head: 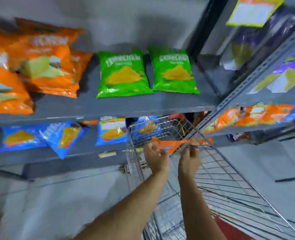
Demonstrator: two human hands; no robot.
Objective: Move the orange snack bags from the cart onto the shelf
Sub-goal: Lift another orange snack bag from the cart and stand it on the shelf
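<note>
An orange snack bag point(173, 144) lies edge-on inside the wire cart point(217, 172), at its far end. My left hand point(156, 157) grips the bag's left end and my right hand point(189, 159) grips its right end, both reaching down into the cart. Several orange snack bags point(44, 66) stand at the left of the grey shelf point(94, 108). The picture is blurred by motion.
Two green snack bags point(124, 75) lie on the same shelf to the right of the orange ones. Blue bags point(60, 137) fill the shelf below. A second rack point(257, 73) at the right holds purple and orange bags. Grey floor lies to the left of the cart.
</note>
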